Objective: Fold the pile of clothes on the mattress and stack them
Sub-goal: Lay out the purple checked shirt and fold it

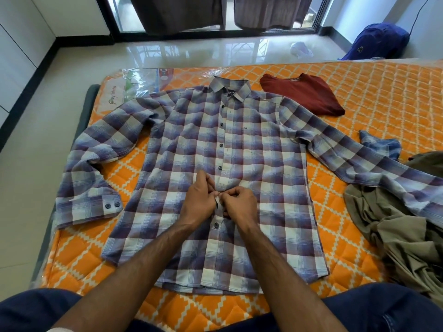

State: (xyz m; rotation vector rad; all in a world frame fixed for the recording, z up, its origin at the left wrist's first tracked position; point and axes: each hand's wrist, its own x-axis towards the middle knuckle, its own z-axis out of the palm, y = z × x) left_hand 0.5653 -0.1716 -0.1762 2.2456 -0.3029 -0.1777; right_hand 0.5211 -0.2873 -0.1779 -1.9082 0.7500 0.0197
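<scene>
Shirt: the plaid shirt (239,144) is spread flat on the mattress (359,92) for buttoning.
Grip: its placket is pinched by both left hand (199,200) and right hand (239,202).

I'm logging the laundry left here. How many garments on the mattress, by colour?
Purple-and-white plaid shirt, both hands pinching its placket: 1
Dark red folded top: 1
Blue plaid garment, mostly hidden: 1
Olive crumpled clothes: 1 heap, number of pieces unclear
Total: 4 at least
</scene>
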